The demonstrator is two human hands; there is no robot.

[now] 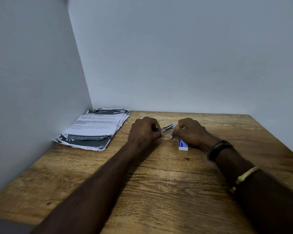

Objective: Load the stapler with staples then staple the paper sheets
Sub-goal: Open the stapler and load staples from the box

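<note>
Off to the left of my left hand, back in the corner where the two pale walls meet, lies the stack of paper sheets (pixel 93 128), printed with text and dark bands, its edges ragged and fanned out, flat on the wooden bench (pixel 142 191). My left hand (pixel 145 132) is curled into a loose fist with the fingers folded under, pinching the near end of a small metal piece that I take to be the stapler (pixel 167 128); it pokes out to the right from between my fingertips and spans the gap between my two hands, tilted up a little at its far end. My right hand (pixel 191 134) is also curled, its thumb and forefinger closed close to the stapler's far tip, where a bit of blue shows, though I cannot tell exactly what they grip. Just under that hand, touching its heel, a small white and blue staple box (pixel 183 145) rests on the bench. On my right wrist sit a dark watch (pixel 218 149) and, further up the forearm, a yellowish bangle (pixel 245 176).
</note>
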